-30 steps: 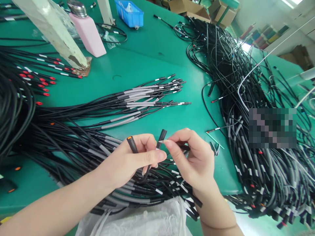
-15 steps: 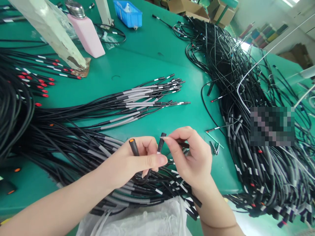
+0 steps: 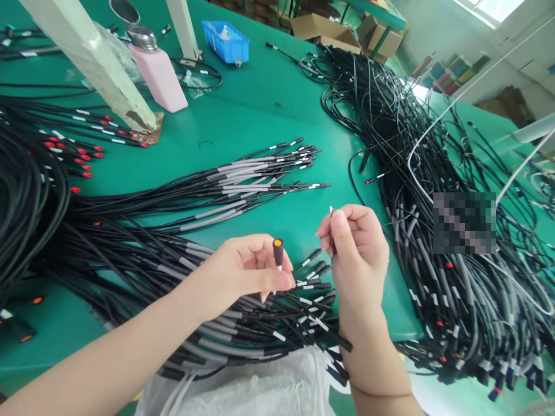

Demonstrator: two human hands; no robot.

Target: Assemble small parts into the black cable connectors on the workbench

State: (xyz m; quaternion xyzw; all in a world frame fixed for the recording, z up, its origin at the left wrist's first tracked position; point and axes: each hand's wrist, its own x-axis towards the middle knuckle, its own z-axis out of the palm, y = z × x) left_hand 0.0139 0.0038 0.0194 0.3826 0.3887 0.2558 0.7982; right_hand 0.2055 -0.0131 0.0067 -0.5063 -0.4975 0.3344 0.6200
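My left hand (image 3: 255, 268) pinches a black cable connector (image 3: 278, 248) between thumb and fingers, its orange-centred end pointing up and a white band just below. To the right of it, my right hand (image 3: 359, 242) is raised and closed on a small pointed piece with a pale, metallic-looking tip (image 3: 332, 210); the palm hides most of it, so its kind is unclear. Under and around both hands lies a bundle of black cables (image 3: 243, 318) with grey ribbed sleeves and white labels.
A second cable bundle (image 3: 247, 176) lies farther up the green table (image 3: 260, 110). At right is a large cable heap (image 3: 390, 121). A pink pump bottle (image 3: 160, 81), a blue bin (image 3: 226, 43) and a pale post (image 3: 95, 63) stand at the back left.
My right hand has moved right and up, away from the left hand, and turned. The connector in my left hand now shows its orange end nearer the fingertips. The view has shifted slightly.
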